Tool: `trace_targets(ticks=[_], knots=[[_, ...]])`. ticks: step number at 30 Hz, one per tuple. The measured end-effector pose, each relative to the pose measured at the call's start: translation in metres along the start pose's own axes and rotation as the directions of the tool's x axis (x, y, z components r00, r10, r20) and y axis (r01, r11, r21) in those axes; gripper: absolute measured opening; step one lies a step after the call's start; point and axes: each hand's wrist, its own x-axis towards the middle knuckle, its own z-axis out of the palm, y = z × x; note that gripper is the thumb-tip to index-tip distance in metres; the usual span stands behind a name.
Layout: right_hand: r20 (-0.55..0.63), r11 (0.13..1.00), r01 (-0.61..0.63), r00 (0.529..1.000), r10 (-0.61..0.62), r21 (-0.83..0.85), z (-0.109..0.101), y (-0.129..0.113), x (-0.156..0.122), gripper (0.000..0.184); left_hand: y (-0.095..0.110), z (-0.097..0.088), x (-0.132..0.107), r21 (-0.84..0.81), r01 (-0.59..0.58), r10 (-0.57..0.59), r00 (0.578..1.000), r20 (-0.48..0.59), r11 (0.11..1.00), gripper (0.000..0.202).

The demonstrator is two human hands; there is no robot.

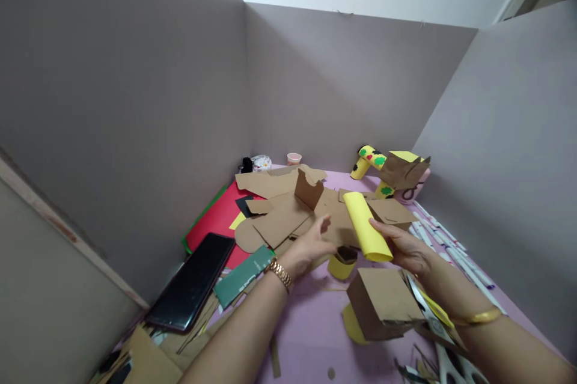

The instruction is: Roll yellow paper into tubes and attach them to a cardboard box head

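My right hand grips a rolled yellow paper tube, held tilted above the table. My left hand holds nothing, its fingers apart, with a gold watch at the wrist. Just beside its fingertips stands a short yellow-wrapped cardboard ring with a brown inside. Nearer to me, a brown cardboard box rests against or on a yellow round piece; how they join is hidden. White-handled scissors lie under my right forearm.
Cut cardboard sheets cover the middle of the pink table. A black tablet and red paper lie left. Markers line the right side. A yellow decorated tube model stands at the back, below grey partitions.
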Motion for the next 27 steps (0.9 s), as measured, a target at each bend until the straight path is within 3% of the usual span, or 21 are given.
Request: trace_targets(ticks=[5,10,16,27], knots=[[-0.016,0.997,-0.068,0.998,0.069,0.032,0.004,0.003,-0.005,0.026,-0.034,0.001,-0.013,0.227,-0.094,0.069,0.991,0.116,0.969,0.095],[-0.014,0.996,-0.075,0.997,0.075,0.045,0.003,0.009,-0.009,0.026,-0.054,0.011,-0.01,0.321,-0.209,0.187,0.977,0.099,0.924,0.078],[0.018,0.991,-0.119,0.993,0.118,0.058,0.0,0.012,-0.014,0.026,-0.057,0.01,-0.007,0.348,-0.297,0.286,0.955,0.086,0.889,0.062],[0.064,0.991,-0.122,0.991,0.118,0.052,0.005,0.02,-0.01,0.026,-0.056,0.014,-0.011,0.362,-0.348,0.347,0.935,0.071,0.865,0.073]])
